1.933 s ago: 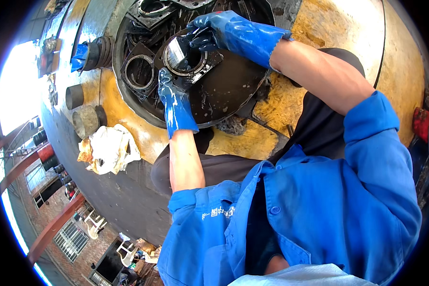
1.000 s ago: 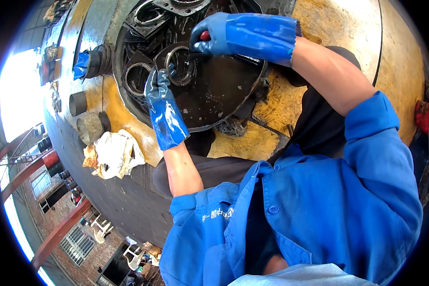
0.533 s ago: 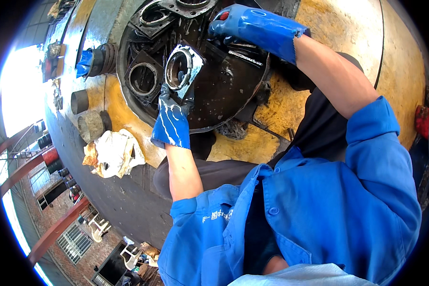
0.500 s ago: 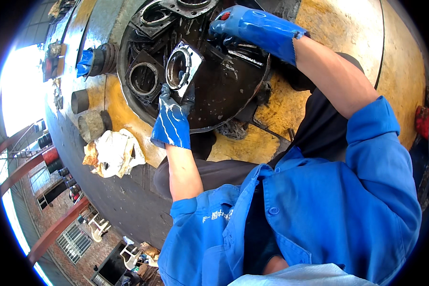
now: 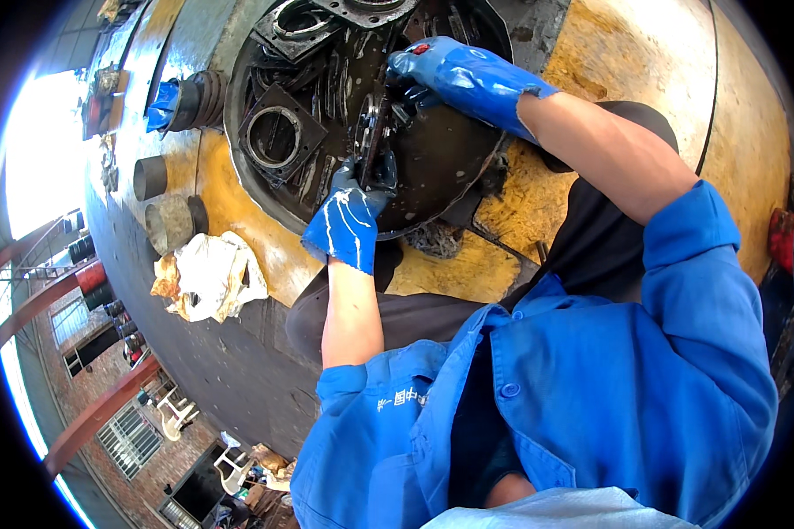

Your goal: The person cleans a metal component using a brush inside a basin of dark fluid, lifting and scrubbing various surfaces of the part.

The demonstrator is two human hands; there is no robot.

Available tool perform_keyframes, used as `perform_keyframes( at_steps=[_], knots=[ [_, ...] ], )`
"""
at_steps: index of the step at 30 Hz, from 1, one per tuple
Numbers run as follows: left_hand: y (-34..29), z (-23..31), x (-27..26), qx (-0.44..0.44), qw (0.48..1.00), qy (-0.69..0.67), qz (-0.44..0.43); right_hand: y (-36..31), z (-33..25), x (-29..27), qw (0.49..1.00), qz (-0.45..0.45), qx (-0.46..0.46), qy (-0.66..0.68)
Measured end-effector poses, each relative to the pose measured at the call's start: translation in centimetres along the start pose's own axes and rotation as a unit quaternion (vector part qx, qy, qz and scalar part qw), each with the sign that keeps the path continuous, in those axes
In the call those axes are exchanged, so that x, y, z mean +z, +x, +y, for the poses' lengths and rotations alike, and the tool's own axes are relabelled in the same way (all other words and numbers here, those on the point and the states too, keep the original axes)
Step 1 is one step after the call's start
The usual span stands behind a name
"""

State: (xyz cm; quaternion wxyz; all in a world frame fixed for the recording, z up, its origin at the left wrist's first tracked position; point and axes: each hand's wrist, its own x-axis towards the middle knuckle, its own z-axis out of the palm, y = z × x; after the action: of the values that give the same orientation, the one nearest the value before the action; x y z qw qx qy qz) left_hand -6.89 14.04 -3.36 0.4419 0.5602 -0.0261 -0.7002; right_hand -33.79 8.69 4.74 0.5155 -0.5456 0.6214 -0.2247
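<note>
In a round pan of dark liquid (image 5: 445, 181), my blue-gloved left hand (image 5: 351, 210) grips the near edge of a square metal flange plate with a round hole (image 5: 373, 132). The plate stands nearly edge-on and glistens wet. My right hand (image 5: 437, 75), also in a blue glove, is closed close to the plate's far end. A small red end (image 5: 421, 48) shows at the top of that hand; what its fingers hold is otherwise hidden. Another square flange plate (image 5: 304, 152) leans on the pan's left side. Two more flanges (image 5: 295, 26) lie at the far rim.
Dark thin metal pieces fill the pan's left part. Left of the pan are a stained white rag (image 5: 210, 278), two short pipe pieces (image 5: 169, 222) and a stack of dark rings (image 5: 200, 100). Yellow-stained plates (image 5: 520, 189) cover the floor around my dark-trousered legs.
My left hand has moved right and turned the flange plate from facing me to nearly edge-on, nearer my right hand. The right hand has dropped slightly toward me.
</note>
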Motion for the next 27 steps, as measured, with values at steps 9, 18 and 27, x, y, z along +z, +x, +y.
perform_keyframes(
  at_steps=[9, 18, 27],
  knots=[
    [-1.3, 2.2, 1.2, -0.121, 0.977, -0.166, 0.057, -0.5, 0.8, 1.5, 0.987, -0.038, -0.008, 0.153],
    [-4.5, 1.4, 0.9, 0.055, 0.98, 0.189, 0.018, 5.6, 7.0, 4.4, 0.982, 0.049, -0.18, 0.042],
    [-3.8, -0.9, -1.1, 0.279, 0.841, 0.464, 0.011, 1.2, 0.3, 4.3, 0.96, 0.043, -0.243, -0.135]
  ],
)
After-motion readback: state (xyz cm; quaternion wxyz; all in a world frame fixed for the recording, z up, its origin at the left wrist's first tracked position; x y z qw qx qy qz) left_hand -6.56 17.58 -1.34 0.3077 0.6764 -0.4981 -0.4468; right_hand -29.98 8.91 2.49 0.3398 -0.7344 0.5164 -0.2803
